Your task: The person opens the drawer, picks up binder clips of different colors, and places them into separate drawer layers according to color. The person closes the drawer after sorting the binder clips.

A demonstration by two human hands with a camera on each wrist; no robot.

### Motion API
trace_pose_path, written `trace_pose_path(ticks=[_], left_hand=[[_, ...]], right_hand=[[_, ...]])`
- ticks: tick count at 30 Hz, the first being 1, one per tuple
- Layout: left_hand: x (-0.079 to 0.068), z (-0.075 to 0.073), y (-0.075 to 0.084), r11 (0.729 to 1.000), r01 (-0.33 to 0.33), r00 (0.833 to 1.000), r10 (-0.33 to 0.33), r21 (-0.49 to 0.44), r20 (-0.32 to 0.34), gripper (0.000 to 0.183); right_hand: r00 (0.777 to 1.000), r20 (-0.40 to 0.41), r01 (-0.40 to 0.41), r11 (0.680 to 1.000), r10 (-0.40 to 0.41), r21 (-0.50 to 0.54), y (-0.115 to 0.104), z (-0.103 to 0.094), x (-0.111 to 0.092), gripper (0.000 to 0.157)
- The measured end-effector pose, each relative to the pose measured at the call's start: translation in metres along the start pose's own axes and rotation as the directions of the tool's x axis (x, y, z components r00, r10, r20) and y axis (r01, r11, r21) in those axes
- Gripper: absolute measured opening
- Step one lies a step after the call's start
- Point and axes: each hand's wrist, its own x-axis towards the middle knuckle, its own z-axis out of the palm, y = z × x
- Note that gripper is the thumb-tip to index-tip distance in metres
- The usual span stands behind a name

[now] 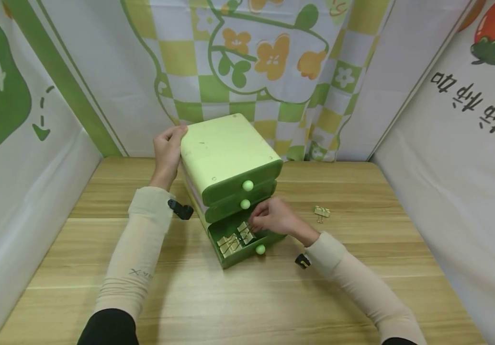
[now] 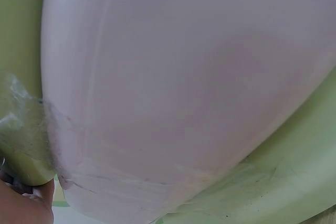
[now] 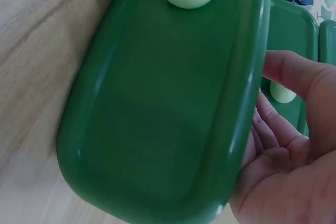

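Observation:
A small pale-green desktop drawer cabinet with dark green drawer fronts stands on the table. My left hand grips its rear left corner, thumb at the top edge. In the left wrist view only part of that hand shows beside the pinkish side panel. The bottom drawer is pulled out, with several gold binder clips inside. My right hand reaches into it, fingertips pinching a binder clip. In the right wrist view the drawer front hides those fingertips.
Another gold binder clip lies on the wooden table, right of the cabinet. The upper two drawers, with round knobs, are pushed in. A checked curtain hangs behind the table, and printed cloth walls stand on both sides.

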Motion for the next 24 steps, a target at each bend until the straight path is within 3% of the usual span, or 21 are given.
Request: trace_pose_path(ticks=[6,11,16,24], left_hand=[[0.0,0.0,0.0,1.0,-0.006,1.0,0.006,-0.004,0.008,0.03],[0.001,0.001,0.001,1.0,0.001,1.0,-0.001,0.0,-0.001,0.033],[0.001,0.001,0.001,1.0,0.0,1.0,0.0,0.002,-0.005,0.033],[0.0,0.0,-0.002,0.999,-0.03,1.0,0.03,0.012,0.007,0.026]], right_hand=[[0.999,0.01,-0.032,0.999,0.032,-0.001,0.003,0.004,0.005,0.014],[0.999,-0.006,-0.045,0.996,0.045,-0.076,0.004,0.003,0.007,0.013],[0.999,-0.045,-0.024,0.98,0.016,-0.197,0.005,-0.004,0.005,0.015],[0.992,-0.115,0.021,0.975,-0.048,-0.223,-0.001,-0.025,-0.012,0.021]])
